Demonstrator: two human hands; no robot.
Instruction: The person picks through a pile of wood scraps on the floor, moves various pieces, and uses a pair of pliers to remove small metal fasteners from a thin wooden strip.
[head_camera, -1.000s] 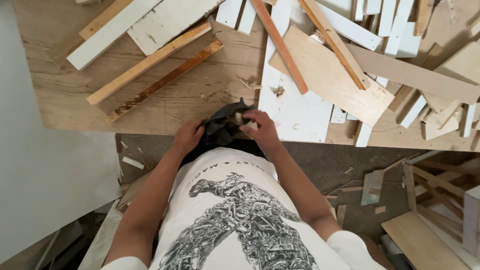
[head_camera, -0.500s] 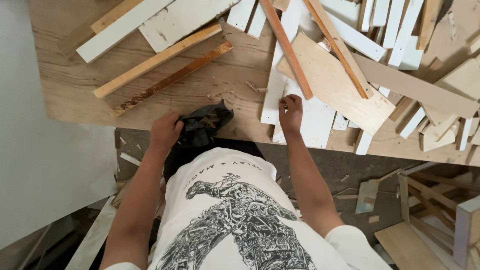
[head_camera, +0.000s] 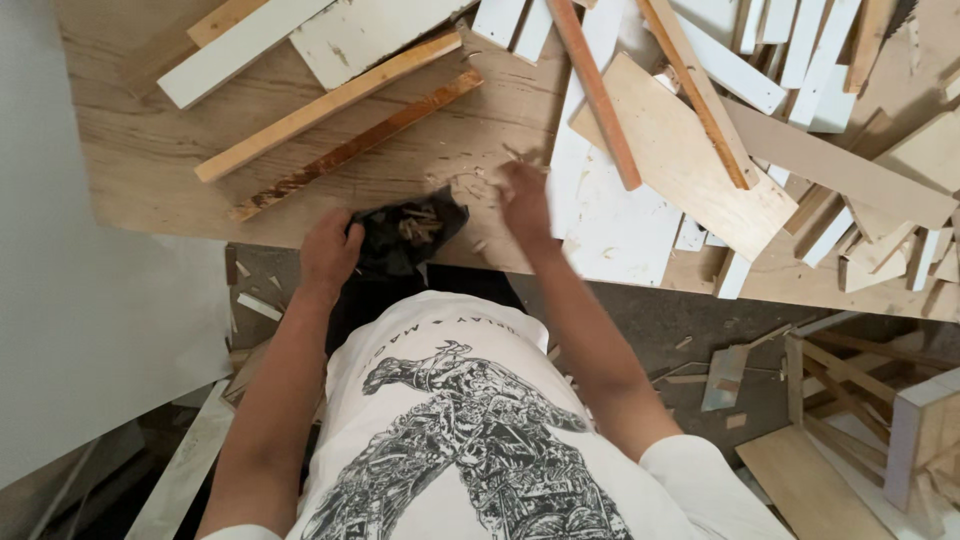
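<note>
While the left hand (head_camera: 328, 252) has its grip clamped on the left edge of a black bag (head_camera: 405, 232) at the desk's (head_camera: 150, 160) near edge, the blurred right hand (head_camera: 522, 198), fingers loosely apart, hovers over wood chips (head_camera: 470, 185) just right of it.

Scrap-strewn wooden worktable (head_camera: 150, 160), littered floor (head_camera: 640, 330)

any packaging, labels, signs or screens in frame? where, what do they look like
Black bag: soft, crumpled, at the table's near edge, wood chips inside, left hand gripping its rim.
Shirt print: black line drawing with a small arc of lettering on the white T-shirt.
No labels, signs or screens.
</note>
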